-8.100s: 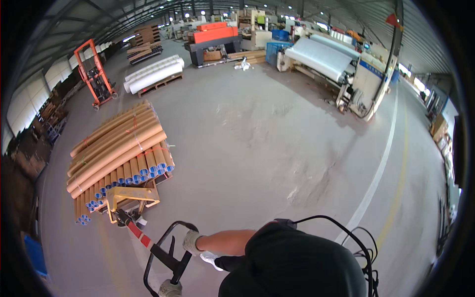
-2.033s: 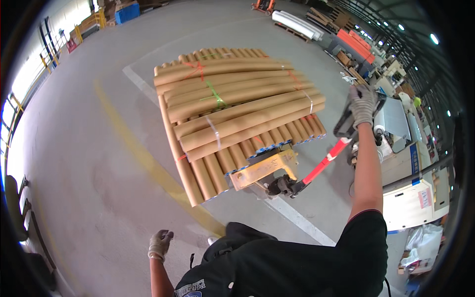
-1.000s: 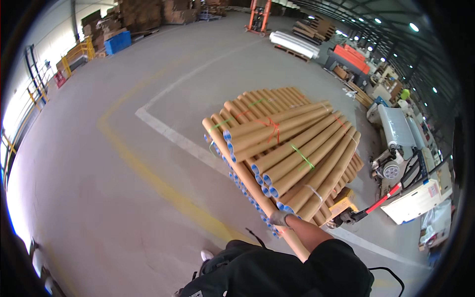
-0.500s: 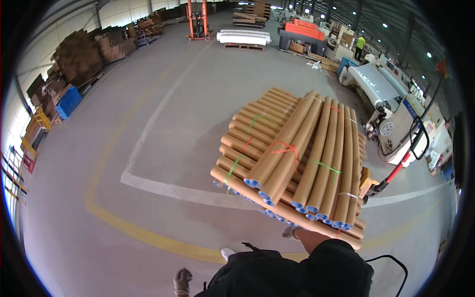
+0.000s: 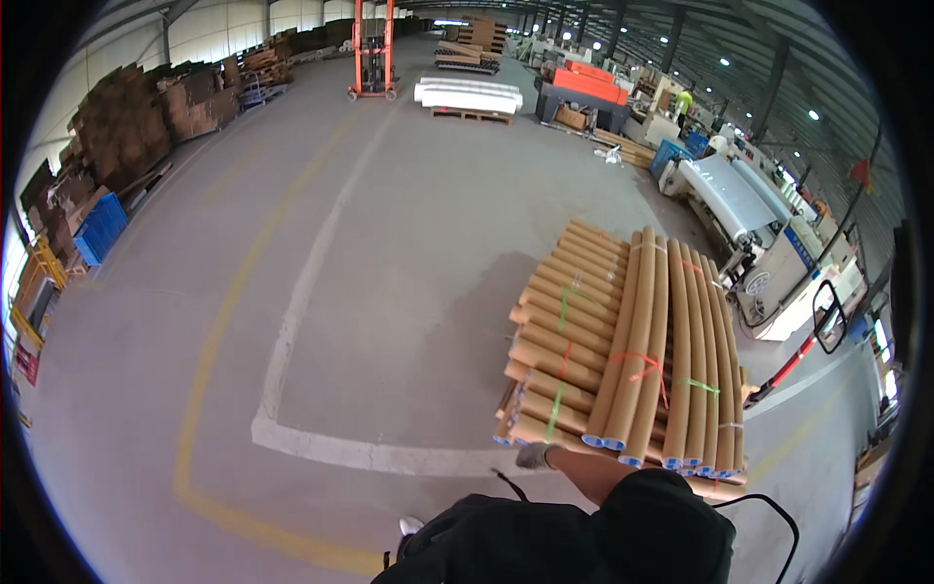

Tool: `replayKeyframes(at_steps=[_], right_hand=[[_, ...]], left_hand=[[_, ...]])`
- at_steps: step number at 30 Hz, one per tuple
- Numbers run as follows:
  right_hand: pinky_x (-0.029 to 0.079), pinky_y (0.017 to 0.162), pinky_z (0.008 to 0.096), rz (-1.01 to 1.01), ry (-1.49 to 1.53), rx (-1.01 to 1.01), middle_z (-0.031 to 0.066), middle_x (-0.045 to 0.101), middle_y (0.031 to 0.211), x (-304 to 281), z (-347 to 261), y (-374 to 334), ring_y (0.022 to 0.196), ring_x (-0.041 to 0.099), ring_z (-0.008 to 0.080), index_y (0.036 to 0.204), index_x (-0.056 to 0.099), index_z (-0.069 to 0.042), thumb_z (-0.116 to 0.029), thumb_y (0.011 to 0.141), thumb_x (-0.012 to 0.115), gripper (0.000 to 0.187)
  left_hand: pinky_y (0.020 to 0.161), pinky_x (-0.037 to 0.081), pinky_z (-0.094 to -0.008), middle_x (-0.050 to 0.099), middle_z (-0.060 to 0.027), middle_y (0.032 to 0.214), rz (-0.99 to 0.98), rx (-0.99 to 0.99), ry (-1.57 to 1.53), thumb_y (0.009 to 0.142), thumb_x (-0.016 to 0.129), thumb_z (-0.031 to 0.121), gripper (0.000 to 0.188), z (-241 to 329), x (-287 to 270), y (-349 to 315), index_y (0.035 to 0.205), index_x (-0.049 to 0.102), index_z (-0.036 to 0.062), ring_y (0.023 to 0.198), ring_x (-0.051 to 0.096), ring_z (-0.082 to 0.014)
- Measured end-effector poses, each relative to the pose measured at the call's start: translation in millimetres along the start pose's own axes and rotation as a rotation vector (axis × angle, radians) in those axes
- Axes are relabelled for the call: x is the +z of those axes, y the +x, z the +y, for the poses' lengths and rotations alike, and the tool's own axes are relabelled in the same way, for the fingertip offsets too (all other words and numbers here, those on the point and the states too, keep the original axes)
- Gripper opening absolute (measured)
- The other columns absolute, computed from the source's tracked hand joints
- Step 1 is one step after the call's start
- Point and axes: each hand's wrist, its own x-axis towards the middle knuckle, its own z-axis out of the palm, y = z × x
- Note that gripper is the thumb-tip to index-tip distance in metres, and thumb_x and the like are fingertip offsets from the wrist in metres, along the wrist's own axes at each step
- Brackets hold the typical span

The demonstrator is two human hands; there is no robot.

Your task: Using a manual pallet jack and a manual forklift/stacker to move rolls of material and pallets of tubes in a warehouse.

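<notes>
My right hand (image 5: 533,456), in a grey work glove, reaches out from a black sleeve (image 5: 666,516) beside the near left corner of a big stack of brown cardboard tubes. Its fingers are too small and unclear to show a grip, and I cannot tell whether it touches the tubes. The lower layer of tubes (image 5: 569,336) lies crosswise. On top, tied bundles point towards me, one with red string (image 5: 637,368) and one with green string (image 5: 702,386). Their near ends show blue inside. My left hand is out of view.
Right of the stack stands a red and black handle (image 5: 793,362), with a white machine carrying a film roll (image 5: 725,200) beyond. Far ahead are an orange stacker (image 5: 373,54) and white rolls on a pallet (image 5: 469,95). Cardboard piles (image 5: 122,127) and a blue crate (image 5: 100,229) line the left.
The stack now appears further right and lower, turned relative to me. My right hand appears further left, at the stack's corner. My left hand has left the view.
</notes>
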Motion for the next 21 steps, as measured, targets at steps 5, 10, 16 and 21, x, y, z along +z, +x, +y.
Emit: replayKeyframes(at_steps=[5, 10, 16, 21], right_hand=[[0.041, 0.079, 0.0398, -0.17, -0.009, -0.144, 0.0153, 0.058, 0.098, -99, -73, 41, 0.089, 0.053, 0.0278, 0.099, 0.058, -0.005, -0.032, 0.082, 0.042, 0.036], [0.039, 0.091, 0.0391, -0.31, 0.224, 0.08, 0.0085, 0.051, 0.122, -91, -62, 177, 0.112, 0.049, 0.0258, 0.114, 0.055, -0.012, -0.041, 0.084, 0.04, 0.044], [0.043, 0.085, 0.0404, -0.246, -0.052, -0.041, 0.0111, 0.056, 0.113, -234, -94, 368, 0.105, 0.052, 0.0301, 0.107, 0.059, -0.011, -0.035, 0.084, 0.039, 0.039], [0.046, 0.079, 0.0387, 0.116, 0.226, -0.094, 0.0131, 0.062, 0.096, -499, -193, 438, 0.091, 0.058, 0.0321, 0.091, 0.062, -0.007, -0.022, 0.081, 0.042, 0.027]], left_hand=[[0.039, 0.043, -0.0332, 0.05, -0.0089, 0.052, -0.058, 0.19, -0.133, 0.08, 0.05, 0.025, 0.02, 185, -45, 238, 0.071, 0.054, 0.0083, 0.043, 0.052, -0.021], [0.049, 0.043, -0.0265, 0.056, -0.0029, 0.062, -0.09, 0.533, 0.073, 0.083, 0.052, 0.022, 0.018, 491, 91, 258, 0.078, 0.058, 0.0062, 0.055, 0.054, -0.0139], [0.051, 0.042, -0.0273, 0.058, -0.0036, 0.07, -0.241, 0.109, -0.009, 0.084, 0.053, 0.022, 0.015, 556, 109, 336, 0.087, 0.059, 0.0088, 0.06, 0.054, -0.0136], [0.049, 0.041, -0.0274, 0.057, -0.0024, 0.07, -0.129, -0.066, -0.009, 0.086, 0.048, 0.023, 0.016, 642, 129, 402, 0.087, 0.057, 0.01, 0.059, 0.053, -0.0131]])
